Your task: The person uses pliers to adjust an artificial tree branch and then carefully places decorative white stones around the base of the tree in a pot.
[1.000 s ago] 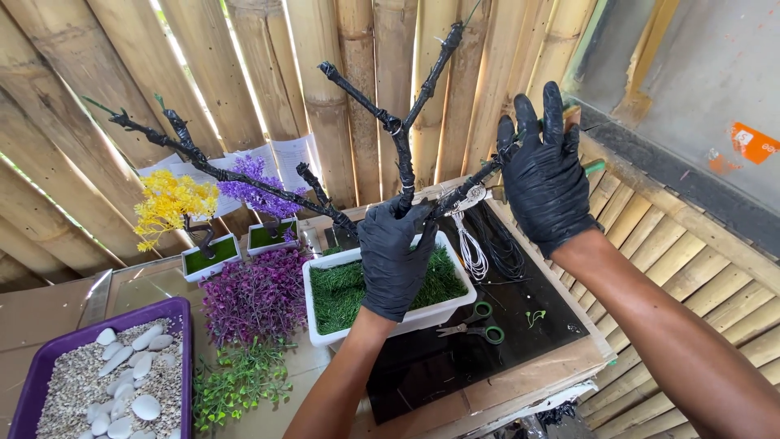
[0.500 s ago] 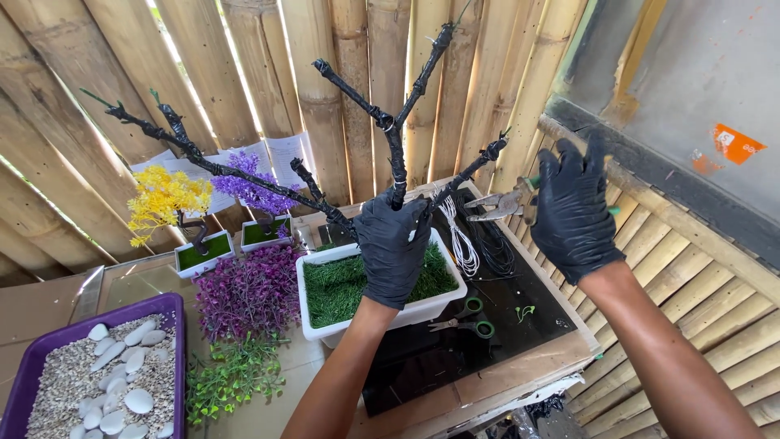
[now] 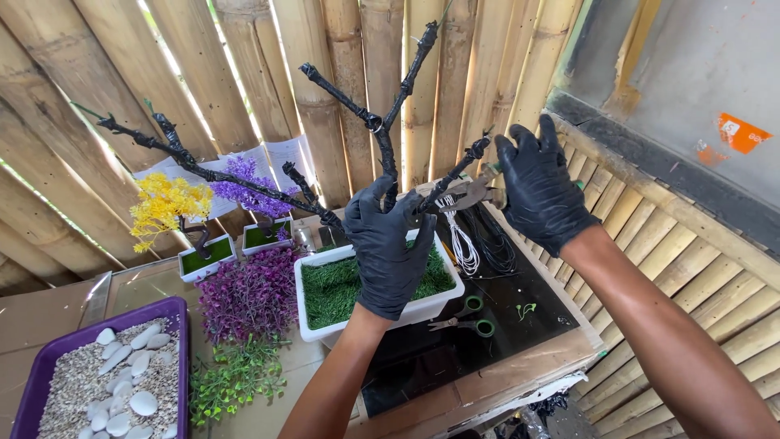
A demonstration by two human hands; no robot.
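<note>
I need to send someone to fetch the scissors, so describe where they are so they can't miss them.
Start at the white rectangular planter filled with green turf, where the gloved left hand grips the black wrapped tree trunk. Just right of it, on the dark glossy tabletop, lie the scissors. Their green ring handles set them apart from the white and black wire coils behind.
</note>
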